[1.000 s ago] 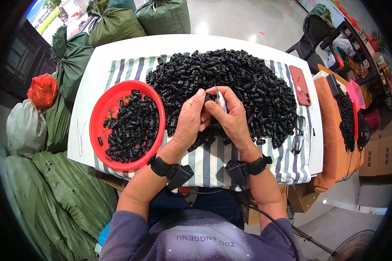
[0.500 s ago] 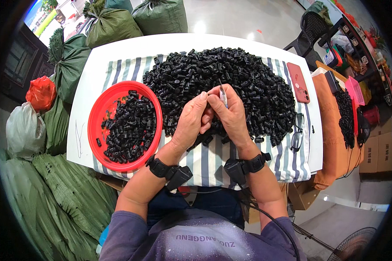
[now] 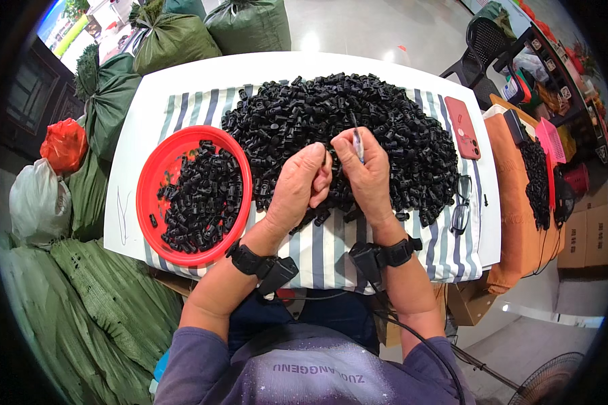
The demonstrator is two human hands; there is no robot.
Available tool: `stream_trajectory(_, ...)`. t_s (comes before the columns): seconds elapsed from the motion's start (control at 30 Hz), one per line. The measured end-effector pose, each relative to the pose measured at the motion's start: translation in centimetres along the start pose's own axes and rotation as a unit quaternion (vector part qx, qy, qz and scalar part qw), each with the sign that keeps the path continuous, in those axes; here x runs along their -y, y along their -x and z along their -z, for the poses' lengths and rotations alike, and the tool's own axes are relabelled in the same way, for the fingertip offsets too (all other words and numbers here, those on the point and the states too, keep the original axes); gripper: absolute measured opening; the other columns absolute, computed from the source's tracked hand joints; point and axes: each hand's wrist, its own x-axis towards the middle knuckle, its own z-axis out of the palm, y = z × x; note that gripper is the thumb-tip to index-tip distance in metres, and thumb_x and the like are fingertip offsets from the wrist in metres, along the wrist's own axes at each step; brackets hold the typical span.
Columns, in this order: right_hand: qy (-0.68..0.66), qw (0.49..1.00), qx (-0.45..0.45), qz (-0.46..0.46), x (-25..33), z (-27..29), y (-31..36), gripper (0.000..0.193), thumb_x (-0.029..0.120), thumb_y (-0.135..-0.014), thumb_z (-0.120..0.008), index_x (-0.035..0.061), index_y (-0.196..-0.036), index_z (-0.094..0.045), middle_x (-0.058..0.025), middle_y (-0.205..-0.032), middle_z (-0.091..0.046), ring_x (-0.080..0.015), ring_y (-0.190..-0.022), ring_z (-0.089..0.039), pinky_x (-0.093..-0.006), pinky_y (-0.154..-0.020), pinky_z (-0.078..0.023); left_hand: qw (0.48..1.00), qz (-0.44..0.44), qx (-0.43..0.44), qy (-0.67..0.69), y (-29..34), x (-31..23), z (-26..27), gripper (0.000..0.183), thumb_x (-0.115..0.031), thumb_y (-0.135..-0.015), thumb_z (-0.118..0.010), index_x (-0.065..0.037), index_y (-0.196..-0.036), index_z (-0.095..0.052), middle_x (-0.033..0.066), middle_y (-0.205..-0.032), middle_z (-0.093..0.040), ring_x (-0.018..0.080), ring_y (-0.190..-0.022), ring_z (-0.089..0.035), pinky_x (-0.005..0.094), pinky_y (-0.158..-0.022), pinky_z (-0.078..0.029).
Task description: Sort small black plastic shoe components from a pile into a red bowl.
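Both hands hover over the near edge of a large heap of small black plastic parts (image 3: 338, 101) on the table. My right hand (image 3: 366, 172) pinches a slim pen-like tool (image 3: 359, 144) with a pale and blue handle, its dark thin tip pointing away from me. Close beside it, my left hand (image 3: 298, 183) is curled with thumb and fingers together; whatever it grips is hidden. A gap separates the two hands. On the left, a round red tray (image 3: 146, 196) contains many of the same black parts.
A striped cloth (image 3: 324, 253) covers much of the white table (image 3: 125, 169). Right of the heap lie a red phone (image 3: 462, 128) and eyeglasses (image 3: 461, 206). Green sacks (image 3: 105, 111) crowd the left side. An orange-covered surface (image 3: 513, 202) with more black parts adjoins the right.
My right hand has drawn away to the right from my left, taking the pen-like tool along. My left hand stays almost in place, still curled.
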Motion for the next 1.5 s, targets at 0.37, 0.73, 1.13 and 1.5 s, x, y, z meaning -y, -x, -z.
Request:
stream_trajectory(0.37,0.43,0.895,-0.029,0.115,-1.0,1.1,-0.4,0.017,0.019,-0.077,-0.065,0.0108,-0.088,-0.055,-0.0068,-0.079,-0.062,-0.0288,-0.066,-0.062,-0.037,-0.054,-0.048,0.975,-0.064,-0.149,0.152,0.2,-2.1,1.5,0.031,-0.038,-0.098,-0.036,-0.012,-0.087,-0.048,-0.004,-0.062,-0.038,0.0065,-0.043,-0.033,0.0199,-0.039,-0.027)
stream_trajectory(0.73,0.514,0.847,0.033,0.134,-0.8,1.1,-0.1,0.023,0.018,-0.072,-0.07,0.0101,-0.085,-0.053,-0.0065,-0.078,-0.061,-0.0289,-0.067,-0.062,-0.038,-0.056,-0.05,0.938,-0.102,-0.173,0.283,4.4,-4.3,4.9,0.03,-0.03,-0.097,-0.041,-0.005,-0.099,-0.056,-0.0025,-0.061,-0.041,0.0054,-0.042,-0.034,0.0186,-0.035,-0.027)
stream_trajectory(1.13,-0.192,0.975,0.071,-0.092,0.6,0.9,-0.2,0.017,0.019,-0.089,-0.06,0.0022,-0.09,-0.057,0.002,-0.066,-0.056,-0.0049,-0.055,-0.052,-0.0184,-0.049,-0.041,0.997,0.035,-0.03,-0.057,-1.4,-0.4,-0.2,0.033,-0.038,-0.097,-0.041,-0.008,-0.092,-0.052,-0.0012,-0.067,-0.05,0.0037,-0.043,-0.043,0.0151,-0.036,-0.031)
stream_trajectory(1.5,-0.15,0.982,0.08,-0.087,-0.6,0.1,-0.3,0.015,0.017,-0.09,-0.059,0.0022,-0.09,-0.059,0.0016,-0.072,-0.058,-0.0036,-0.066,-0.053,-0.018,-0.059,-0.044,0.997,0.044,-0.05,0.043,-0.6,-0.2,0.2,0.038,-0.035,-0.099,-0.038,-0.001,-0.098,-0.053,-0.0018,-0.061,-0.044,0.004,-0.043,-0.036,0.0164,-0.035,-0.031)
